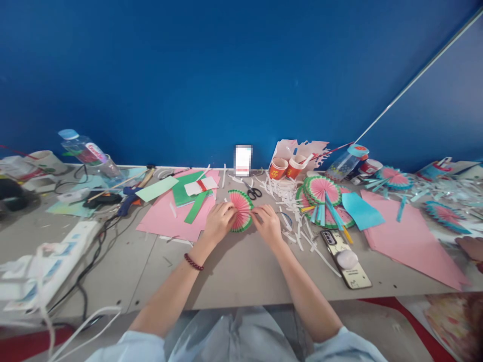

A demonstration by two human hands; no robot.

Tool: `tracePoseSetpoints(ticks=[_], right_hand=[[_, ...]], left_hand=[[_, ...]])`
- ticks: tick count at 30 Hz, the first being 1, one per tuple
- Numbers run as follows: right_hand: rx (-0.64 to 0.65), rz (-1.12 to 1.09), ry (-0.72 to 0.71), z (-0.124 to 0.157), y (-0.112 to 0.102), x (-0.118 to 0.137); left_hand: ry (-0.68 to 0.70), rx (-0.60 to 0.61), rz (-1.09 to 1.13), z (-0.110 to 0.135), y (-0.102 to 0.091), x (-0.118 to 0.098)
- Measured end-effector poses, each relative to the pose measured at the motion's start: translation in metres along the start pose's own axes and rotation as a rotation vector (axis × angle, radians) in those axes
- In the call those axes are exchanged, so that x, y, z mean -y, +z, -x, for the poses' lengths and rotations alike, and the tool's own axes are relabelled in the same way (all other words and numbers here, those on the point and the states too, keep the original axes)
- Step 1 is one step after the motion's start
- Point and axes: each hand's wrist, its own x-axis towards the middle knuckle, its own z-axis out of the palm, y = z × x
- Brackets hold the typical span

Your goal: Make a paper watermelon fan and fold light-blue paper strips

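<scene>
A pleated paper fan (242,208), pink with a green edge, is held just above the table between my two hands. My left hand (219,219) pinches it at its left side, near the point where the folds gather. At the right edge, the fingertips of my right hand (267,221) close on the green rim. Black-handled scissors (253,192) lie just beyond the fan. Left of my hands are pink paper sheets (162,213) with a green sheet (181,193), a green strip (196,207) and a white-and-red packet (201,186) on top.
Finished-looking fans (322,193) and white paper shreds (289,193) lie to the right, with paper cups (279,168) behind. A phone (347,259) lies near the front edge. Leftward are a glue gun (129,200), a power strip (56,266) and cables. Another person's hand (471,247) is at far right.
</scene>
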Motion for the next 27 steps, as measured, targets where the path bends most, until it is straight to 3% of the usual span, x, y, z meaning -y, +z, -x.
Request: tracePoseSetpoints(ticks=[7, 13, 27], right_hand=[[0.040, -0.023, -0.023, 0.0011, 0.0029, -0.0018], [0.067, -0.036, -0.037, 0.0010, 0.0031, 0.0004], [0.067, 0.102, 0.025, 0.0003, 0.0020, -0.0028]], left_hand=[[0.105, 0.060, -0.165, 0.0009, 0.0002, 0.0052], [0.113, 0.151, -0.196, 0.0014, 0.0033, 0.0072], [0.129, 0.134, -0.252, -0.0009, 0.0005, 0.0084]])
